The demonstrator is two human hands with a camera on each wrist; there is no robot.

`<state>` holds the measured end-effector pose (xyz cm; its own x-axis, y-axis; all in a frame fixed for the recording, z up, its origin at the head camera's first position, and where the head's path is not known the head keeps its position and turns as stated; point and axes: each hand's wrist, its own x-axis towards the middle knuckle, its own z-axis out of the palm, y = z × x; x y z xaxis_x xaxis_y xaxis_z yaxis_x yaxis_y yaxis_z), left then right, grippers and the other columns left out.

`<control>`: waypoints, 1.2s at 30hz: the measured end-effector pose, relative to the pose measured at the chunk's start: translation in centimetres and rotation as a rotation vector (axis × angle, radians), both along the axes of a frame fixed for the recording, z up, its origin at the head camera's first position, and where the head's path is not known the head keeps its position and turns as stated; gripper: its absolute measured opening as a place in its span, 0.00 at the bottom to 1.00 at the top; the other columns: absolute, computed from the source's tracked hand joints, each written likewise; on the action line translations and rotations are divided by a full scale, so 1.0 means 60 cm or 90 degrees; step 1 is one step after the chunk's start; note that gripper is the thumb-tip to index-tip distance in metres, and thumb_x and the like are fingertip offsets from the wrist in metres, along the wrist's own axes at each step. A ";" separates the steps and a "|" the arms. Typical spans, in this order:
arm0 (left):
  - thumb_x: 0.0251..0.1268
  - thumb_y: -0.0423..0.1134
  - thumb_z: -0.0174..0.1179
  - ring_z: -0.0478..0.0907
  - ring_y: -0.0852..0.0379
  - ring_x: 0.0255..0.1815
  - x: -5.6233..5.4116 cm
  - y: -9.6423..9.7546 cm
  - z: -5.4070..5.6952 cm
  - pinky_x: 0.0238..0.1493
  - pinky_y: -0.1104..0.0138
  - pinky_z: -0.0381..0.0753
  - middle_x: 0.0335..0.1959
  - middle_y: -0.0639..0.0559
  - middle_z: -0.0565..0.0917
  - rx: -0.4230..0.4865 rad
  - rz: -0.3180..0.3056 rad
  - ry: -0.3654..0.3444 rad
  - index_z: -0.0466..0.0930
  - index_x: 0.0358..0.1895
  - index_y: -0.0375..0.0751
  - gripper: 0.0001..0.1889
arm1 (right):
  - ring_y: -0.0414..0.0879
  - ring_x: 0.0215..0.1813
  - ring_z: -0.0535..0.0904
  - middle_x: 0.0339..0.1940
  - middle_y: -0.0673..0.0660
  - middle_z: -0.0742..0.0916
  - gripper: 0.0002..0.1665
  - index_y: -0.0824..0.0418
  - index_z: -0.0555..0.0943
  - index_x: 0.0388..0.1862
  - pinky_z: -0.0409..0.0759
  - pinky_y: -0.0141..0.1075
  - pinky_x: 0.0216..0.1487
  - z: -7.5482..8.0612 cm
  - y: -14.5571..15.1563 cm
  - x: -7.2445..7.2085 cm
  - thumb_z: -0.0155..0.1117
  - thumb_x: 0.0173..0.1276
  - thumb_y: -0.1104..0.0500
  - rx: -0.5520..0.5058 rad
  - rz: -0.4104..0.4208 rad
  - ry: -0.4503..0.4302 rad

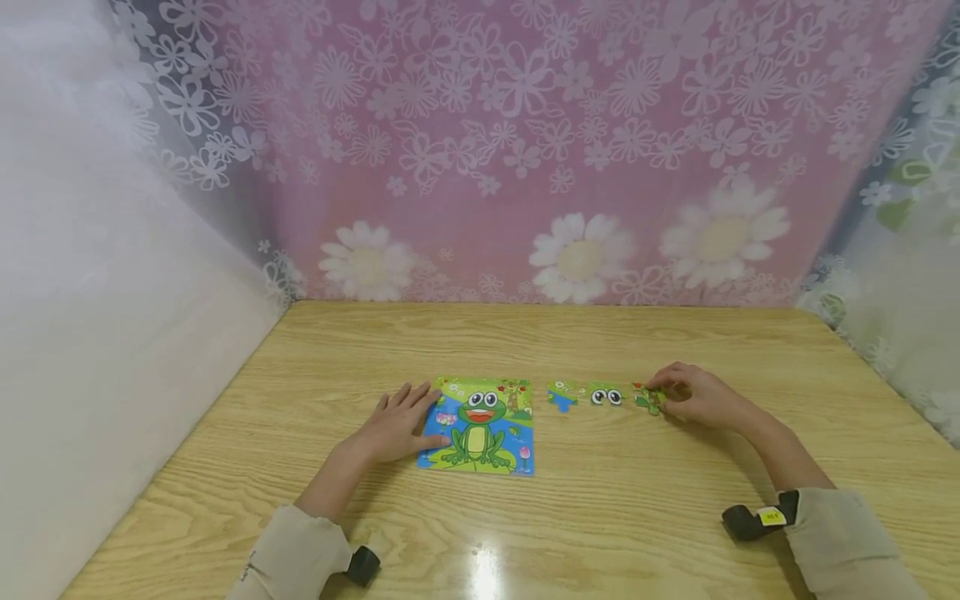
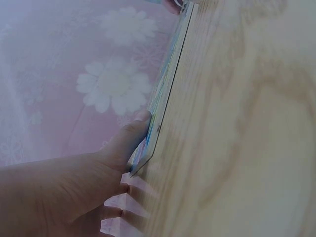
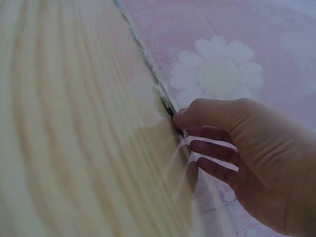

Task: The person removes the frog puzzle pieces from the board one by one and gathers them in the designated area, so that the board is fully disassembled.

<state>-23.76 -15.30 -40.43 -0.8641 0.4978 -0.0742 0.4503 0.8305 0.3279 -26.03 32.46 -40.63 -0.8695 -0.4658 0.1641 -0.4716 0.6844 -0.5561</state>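
A square frog picture puzzle board (image 1: 477, 437) lies flat on the wooden table. My left hand (image 1: 397, 429) rests at its left side, fingers spread, with the thumb (image 2: 134, 131) lying over the near edge in the left wrist view. To the right of the board sits a short row of loose puzzle pieces: a green and blue one (image 1: 562, 397), one with the frog's eyes (image 1: 606, 396), and one with a tree and red fruit (image 1: 645, 397). My right hand (image 1: 703, 400) pinches the tree piece between thumb and fingers at its right edge, down at table level.
The wood-grain table (image 1: 600, 525) stretches out on all sides of the puzzle. A pink flowered curtain (image 1: 480, 183) hangs behind its far edge, and a pale sheet (image 1: 112, 275) stands along the left. Black devices are strapped at both wrists.
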 end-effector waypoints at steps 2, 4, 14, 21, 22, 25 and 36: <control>0.59 0.64 0.53 0.39 0.39 0.71 0.000 0.000 0.001 0.64 0.42 0.39 0.72 0.42 0.48 0.006 -0.003 -0.002 0.51 0.72 0.41 0.44 | 0.62 0.52 0.71 0.49 0.62 0.77 0.16 0.65 0.79 0.47 0.70 0.56 0.51 0.000 0.001 0.000 0.65 0.59 0.66 -0.011 0.007 -0.013; 0.59 0.63 0.53 0.39 0.39 0.70 0.001 0.000 0.002 0.63 0.42 0.38 0.72 0.42 0.48 0.013 -0.006 -0.005 0.51 0.72 0.41 0.44 | 0.62 0.53 0.71 0.49 0.63 0.77 0.16 0.66 0.79 0.48 0.70 0.56 0.52 0.000 0.001 0.000 0.64 0.60 0.66 -0.023 0.015 -0.024; 0.59 0.62 0.54 0.39 0.38 0.70 0.004 0.000 0.006 0.64 0.42 0.39 0.72 0.41 0.49 0.013 -0.007 -0.004 0.52 0.72 0.40 0.43 | 0.61 0.52 0.71 0.49 0.62 0.76 0.14 0.66 0.79 0.47 0.71 0.54 0.51 -0.001 -0.003 0.000 0.63 0.60 0.68 -0.019 0.021 -0.009; 0.60 0.61 0.54 0.40 0.37 0.70 0.007 0.001 0.009 0.63 0.40 0.40 0.71 0.40 0.50 0.023 -0.011 0.000 0.53 0.71 0.39 0.43 | 0.60 0.50 0.72 0.47 0.61 0.78 0.15 0.66 0.78 0.47 0.70 0.57 0.49 0.018 -0.036 0.009 0.63 0.60 0.69 -0.016 0.024 0.028; 0.60 0.61 0.54 0.40 0.37 0.70 0.007 0.000 0.008 0.63 0.41 0.40 0.71 0.40 0.50 0.022 -0.010 0.001 0.52 0.71 0.39 0.43 | 0.59 0.50 0.72 0.47 0.61 0.78 0.15 0.66 0.79 0.47 0.70 0.57 0.49 0.020 -0.043 0.008 0.63 0.60 0.69 -0.013 0.022 0.031; 0.60 0.61 0.54 0.40 0.37 0.70 0.006 -0.001 0.006 0.63 0.41 0.39 0.71 0.40 0.49 0.023 -0.009 0.000 0.52 0.71 0.39 0.43 | 0.58 0.48 0.73 0.48 0.61 0.78 0.15 0.66 0.78 0.48 0.73 0.53 0.46 0.024 -0.065 0.008 0.62 0.61 0.69 -0.008 0.024 0.033; 0.61 0.59 0.55 0.39 0.38 0.70 0.010 0.003 0.015 0.63 0.42 0.38 0.72 0.41 0.49 0.017 -0.004 -0.010 0.52 0.71 0.39 0.42 | 0.56 0.49 0.72 0.48 0.57 0.79 0.15 0.65 0.79 0.48 0.72 0.52 0.46 0.035 -0.150 -0.001 0.62 0.61 0.67 -0.014 0.088 0.042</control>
<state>-23.15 -15.14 -39.56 -0.8598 0.5052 -0.0742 0.4499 0.8183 0.3577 -26.12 23.43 -38.54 -0.7845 -0.5758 0.2303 -0.5963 0.5982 -0.5354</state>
